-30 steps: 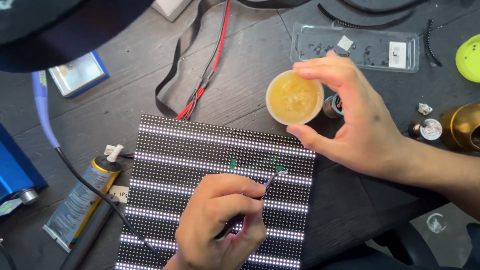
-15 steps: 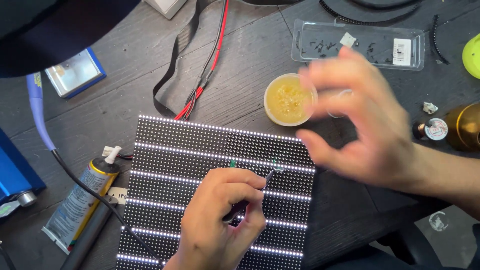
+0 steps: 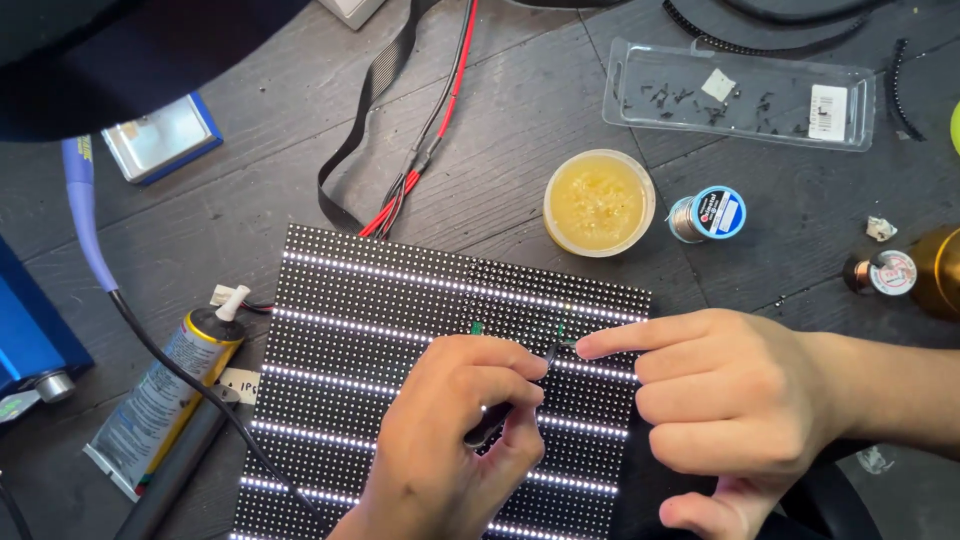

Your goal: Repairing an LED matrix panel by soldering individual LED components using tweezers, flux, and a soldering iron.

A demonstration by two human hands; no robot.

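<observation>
Both hands are working low on the LED panel [image 3: 400, 330], whose bottom edge is running out of view, and the left hand [image 3: 450, 440] is hiding most of the thin dark tool [image 3: 500, 420] its fingers are clamping, so the tip is hard to make out. Half a second ago the right hand [image 3: 730, 400] was a blur beside the yellow paste tub [image 3: 598, 202]; it is now lying on the panel's right edge, index extended toward the tip, other fingers curled holding nothing, leaving bare table [image 3: 560, 110] around tub and solder spool [image 3: 708, 213].
</observation>
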